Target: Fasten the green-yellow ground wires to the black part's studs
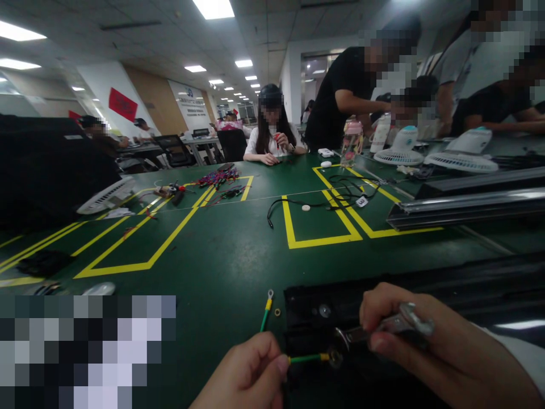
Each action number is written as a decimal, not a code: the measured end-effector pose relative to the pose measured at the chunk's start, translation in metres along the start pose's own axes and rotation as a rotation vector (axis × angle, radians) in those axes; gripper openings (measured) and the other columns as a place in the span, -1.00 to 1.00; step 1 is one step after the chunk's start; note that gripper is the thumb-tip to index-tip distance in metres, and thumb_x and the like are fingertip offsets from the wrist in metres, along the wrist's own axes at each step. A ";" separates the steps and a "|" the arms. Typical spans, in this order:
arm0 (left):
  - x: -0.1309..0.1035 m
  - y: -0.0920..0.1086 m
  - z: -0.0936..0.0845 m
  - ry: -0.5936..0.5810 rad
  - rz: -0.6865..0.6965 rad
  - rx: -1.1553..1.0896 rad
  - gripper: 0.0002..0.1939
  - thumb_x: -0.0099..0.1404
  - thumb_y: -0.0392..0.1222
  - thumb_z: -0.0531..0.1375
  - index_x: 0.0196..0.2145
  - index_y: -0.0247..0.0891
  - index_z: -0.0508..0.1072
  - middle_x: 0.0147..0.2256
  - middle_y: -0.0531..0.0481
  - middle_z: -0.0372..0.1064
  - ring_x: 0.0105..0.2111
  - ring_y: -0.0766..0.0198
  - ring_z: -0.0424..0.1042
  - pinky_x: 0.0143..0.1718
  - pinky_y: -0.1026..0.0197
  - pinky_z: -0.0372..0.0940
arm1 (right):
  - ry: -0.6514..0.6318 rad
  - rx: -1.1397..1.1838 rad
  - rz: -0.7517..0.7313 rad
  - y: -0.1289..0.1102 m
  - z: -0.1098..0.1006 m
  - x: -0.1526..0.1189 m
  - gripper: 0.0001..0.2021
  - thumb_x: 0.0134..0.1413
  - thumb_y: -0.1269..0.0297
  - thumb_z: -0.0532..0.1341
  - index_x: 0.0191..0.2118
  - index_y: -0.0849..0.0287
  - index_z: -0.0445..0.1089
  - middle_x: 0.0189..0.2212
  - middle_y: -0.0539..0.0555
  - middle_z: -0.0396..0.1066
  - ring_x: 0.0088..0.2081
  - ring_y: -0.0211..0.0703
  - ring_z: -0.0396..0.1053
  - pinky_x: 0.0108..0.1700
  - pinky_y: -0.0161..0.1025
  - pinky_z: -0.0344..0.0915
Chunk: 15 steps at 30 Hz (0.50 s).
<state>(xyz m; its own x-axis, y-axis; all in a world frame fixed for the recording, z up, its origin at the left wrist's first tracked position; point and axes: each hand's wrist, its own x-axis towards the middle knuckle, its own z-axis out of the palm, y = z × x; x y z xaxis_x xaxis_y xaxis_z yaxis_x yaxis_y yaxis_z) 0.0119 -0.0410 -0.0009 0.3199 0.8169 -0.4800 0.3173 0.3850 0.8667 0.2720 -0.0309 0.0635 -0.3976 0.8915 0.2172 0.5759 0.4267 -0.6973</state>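
Observation:
My left hand pinches a green wire with yellow ends. One of its ring terminals lies on a black metal panel; the other sticks up past my fingers over the table. My right hand is closed around a silver wrench. The wrench's left end is just above the ring terminal on the panel; I cannot tell whether they touch. A small brass nut rests on the green table beside the panel, and a round screw head shows on the panel.
Long metal profiles lie at the right. A black cable, a bundle of coloured wires and a bottle are farther back. A person sits opposite; another leans over the table. White fans stand there too.

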 end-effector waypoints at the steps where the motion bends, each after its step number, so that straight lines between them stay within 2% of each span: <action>1: 0.000 0.001 0.000 -0.006 -0.002 0.006 -0.66 0.29 0.09 0.12 -0.48 -0.19 0.22 -0.65 0.19 0.22 -0.68 0.43 0.13 -0.70 0.39 -0.07 | -0.001 -0.002 -0.002 0.000 0.002 -0.001 -0.91 0.22 0.25 0.13 -0.34 0.02 0.31 -0.51 -0.12 0.34 -0.52 -0.23 0.33 -0.47 -0.32 0.23; 2: 0.000 0.001 0.000 -0.038 -0.018 0.014 -0.66 0.28 0.10 0.12 -0.47 -0.19 0.23 -0.65 0.18 0.23 -0.69 0.43 0.14 -0.70 0.39 -0.06 | -0.013 -0.002 -0.013 0.000 0.003 -0.002 -0.91 0.22 0.27 0.13 -0.34 0.03 0.30 -0.51 -0.12 0.33 -0.52 -0.23 0.32 -0.47 -0.32 0.23; 7: 0.003 0.000 0.002 0.021 -0.008 -0.005 -0.65 0.29 0.12 0.09 -0.46 -0.19 0.22 -0.67 0.21 0.20 -0.71 0.45 0.10 -0.71 0.41 -0.08 | -0.030 -0.039 -0.033 0.002 0.012 -0.008 -0.92 0.19 0.28 0.16 -0.35 0.03 0.28 -0.49 -0.11 0.38 -0.49 -0.19 0.33 -0.46 -0.30 0.24; 8: 0.003 -0.001 0.001 -0.023 -0.020 0.013 -0.64 0.27 0.13 0.11 -0.47 -0.19 0.22 -0.68 0.21 0.20 -0.71 0.44 0.12 -0.71 0.41 -0.07 | -0.013 -0.050 -0.034 0.003 0.015 -0.009 -0.92 0.19 0.27 0.17 -0.35 0.02 0.29 -0.48 -0.11 0.39 -0.48 -0.19 0.35 -0.45 -0.30 0.25; 12: 0.003 -0.003 0.000 -0.010 -0.011 0.005 -0.65 0.28 0.13 0.10 -0.47 -0.19 0.23 -0.67 0.19 0.22 -0.69 0.42 0.13 -0.70 0.41 -0.06 | 0.045 -0.068 -0.083 0.008 0.023 -0.013 -0.86 0.22 0.14 0.18 -0.35 0.01 0.30 -0.47 -0.10 0.43 -0.47 -0.18 0.40 -0.44 -0.31 0.30; 15: 0.000 -0.004 0.001 0.017 0.016 -0.015 -0.66 0.29 0.09 0.11 -0.48 -0.20 0.24 -0.65 0.19 0.19 -0.67 0.42 0.10 -0.69 0.41 -0.05 | 0.026 -0.079 -0.112 0.012 0.027 -0.015 -0.74 0.25 0.01 0.13 -0.39 0.03 0.30 -0.52 -0.07 0.42 -0.52 -0.18 0.39 -0.51 -0.34 0.28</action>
<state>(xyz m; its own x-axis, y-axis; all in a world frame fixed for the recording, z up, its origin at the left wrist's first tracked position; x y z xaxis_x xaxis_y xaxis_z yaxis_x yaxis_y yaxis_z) 0.0114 -0.0429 -0.0042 0.3096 0.8301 -0.4637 0.2986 0.3781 0.8763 0.2649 -0.0436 0.0335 -0.4444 0.8410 0.3087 0.5838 0.5332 -0.6123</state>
